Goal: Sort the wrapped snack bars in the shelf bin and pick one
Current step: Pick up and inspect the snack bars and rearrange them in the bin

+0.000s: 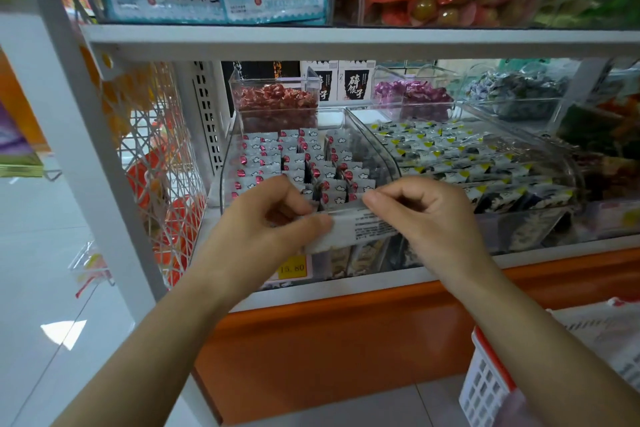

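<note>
Shop shelf bin (239,135): left hand (266,222), right hand (429,215) pinch snack bar (360,229).

The white shelf (346,291) carries two clear bins side by side: the left bin (225,165) holds red-and-white wrapped bars (263,152), and the right bin (573,170) holds yellow-marked packets (433,146). Behind them stand smaller tubs — one of red sweets (268,82), one of purple sweets (391,74).

Bright even light, glare patch on the floor (64,329), blurred and bowed edges.
</note>
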Demonstrator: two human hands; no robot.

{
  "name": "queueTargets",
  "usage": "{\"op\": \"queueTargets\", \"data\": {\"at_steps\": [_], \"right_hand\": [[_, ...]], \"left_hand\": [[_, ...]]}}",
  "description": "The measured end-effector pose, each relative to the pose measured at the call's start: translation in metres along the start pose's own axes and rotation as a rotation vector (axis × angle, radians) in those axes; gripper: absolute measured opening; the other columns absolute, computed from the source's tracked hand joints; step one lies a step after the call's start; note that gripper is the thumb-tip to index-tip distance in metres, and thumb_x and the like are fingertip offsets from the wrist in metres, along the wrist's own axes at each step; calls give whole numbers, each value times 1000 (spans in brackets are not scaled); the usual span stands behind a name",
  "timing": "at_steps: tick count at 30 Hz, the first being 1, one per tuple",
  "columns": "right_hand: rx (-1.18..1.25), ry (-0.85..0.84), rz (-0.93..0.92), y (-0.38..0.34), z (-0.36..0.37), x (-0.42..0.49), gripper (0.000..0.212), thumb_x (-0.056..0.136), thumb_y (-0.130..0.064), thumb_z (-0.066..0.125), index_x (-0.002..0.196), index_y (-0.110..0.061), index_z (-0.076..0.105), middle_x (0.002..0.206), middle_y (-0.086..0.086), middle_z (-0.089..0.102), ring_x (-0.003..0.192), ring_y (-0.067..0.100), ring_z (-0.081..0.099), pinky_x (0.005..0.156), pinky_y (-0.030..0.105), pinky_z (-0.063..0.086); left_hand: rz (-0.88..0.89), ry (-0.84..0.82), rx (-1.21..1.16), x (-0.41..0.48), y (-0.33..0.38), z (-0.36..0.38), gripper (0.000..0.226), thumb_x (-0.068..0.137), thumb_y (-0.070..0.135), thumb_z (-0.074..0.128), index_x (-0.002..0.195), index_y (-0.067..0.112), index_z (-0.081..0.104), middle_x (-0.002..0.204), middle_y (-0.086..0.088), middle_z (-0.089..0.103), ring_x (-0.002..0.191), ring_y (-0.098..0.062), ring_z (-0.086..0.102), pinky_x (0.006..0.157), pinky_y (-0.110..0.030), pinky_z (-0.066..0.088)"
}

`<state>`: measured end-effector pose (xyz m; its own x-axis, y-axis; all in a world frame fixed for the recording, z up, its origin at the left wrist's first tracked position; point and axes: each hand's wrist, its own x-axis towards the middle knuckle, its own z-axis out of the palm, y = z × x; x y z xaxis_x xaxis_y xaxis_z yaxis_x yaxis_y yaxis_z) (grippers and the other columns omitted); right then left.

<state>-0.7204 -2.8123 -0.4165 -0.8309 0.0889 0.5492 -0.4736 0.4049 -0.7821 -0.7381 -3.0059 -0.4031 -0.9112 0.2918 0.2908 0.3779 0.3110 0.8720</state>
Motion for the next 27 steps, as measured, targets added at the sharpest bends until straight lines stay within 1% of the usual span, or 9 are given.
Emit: {"op": "queueTargets", "data": {"at_steps": [3,8,12,16,19,21,22,24,27], "right_hand": [[11,-52,12,-4,0,-2,8,81,-18,69,74,-22,72,74,-3,71,67,9,66,61,25,54],[-12,-17,6,-4,2,-1,10,81,-20,69,72,-16,73,66,5,69,62,18,64,57,36,52],[-44,-22,-1,-5,2,-2,12,82,-19,69,71,-17,73,65,1,70,59,13,64,55,35,52],[-46,-44,10,-5,2,-2,11,81,-20,69,71,-18,73,66,-1,70,59,11,64,54,32,50],[-33,-66,15,-4,2,-2,12,81,-18,68,71,-17,73,66,-3,70,59,8,63,51,27,49],[-29,-63,15,-3,2,-1,13,82,-18,68,70,-17,73,65,-5,69,58,5,63,50,18,47],[-28,-51,17,-2,3,-1,14,82,-19,68,70,-17,72,63,-4,68,58,5,62,51,15,45],[-36,-9,17,1,3,-1,17,84,-20,67,68,-13,72,57,-2,65,54,6,59,50,13,41],[-2,-5,78,5,-1,3,24,85,-22,65,66,-7,70,59,11,64,57,21,61,50,26,48]], "left_hand": [[-76,-26,-107,3,-1,-5,31,84,23,61,67,-2,55,58,-3,57,56,-13,55,52,-15,47],[-61,-79,-102,1,2,-7,33,68,46,63,73,14,65,65,3,67,58,-5,61,54,-12,46],[-36,-59,-65,1,2,-6,32,63,42,66,74,11,68,70,-1,69,60,-7,63,53,-14,48],[11,-31,39,3,-2,-8,24,73,37,65,63,16,68,58,-2,64,48,-4,53,48,-15,44],[46,-19,123,4,-5,-8,26,80,30,65,57,19,64,54,-2,58,47,-8,48,50,-24,47],[64,-14,139,4,-5,-7,23,81,31,63,62,20,65,59,-4,60,48,-7,49,49,-22,46],[70,-18,126,4,-4,-6,19,80,34,62,66,21,67,63,0,62,49,-4,51,47,-16,45],[61,-56,124,3,-3,-5,23,71,49,59,81,29,67,73,10,65,64,1,58,55,-10,47],[52,-113,184,3,-5,-4,34,64,53,61,95,41,59,91,15,64,82,4,59,70,-16,52]]}}
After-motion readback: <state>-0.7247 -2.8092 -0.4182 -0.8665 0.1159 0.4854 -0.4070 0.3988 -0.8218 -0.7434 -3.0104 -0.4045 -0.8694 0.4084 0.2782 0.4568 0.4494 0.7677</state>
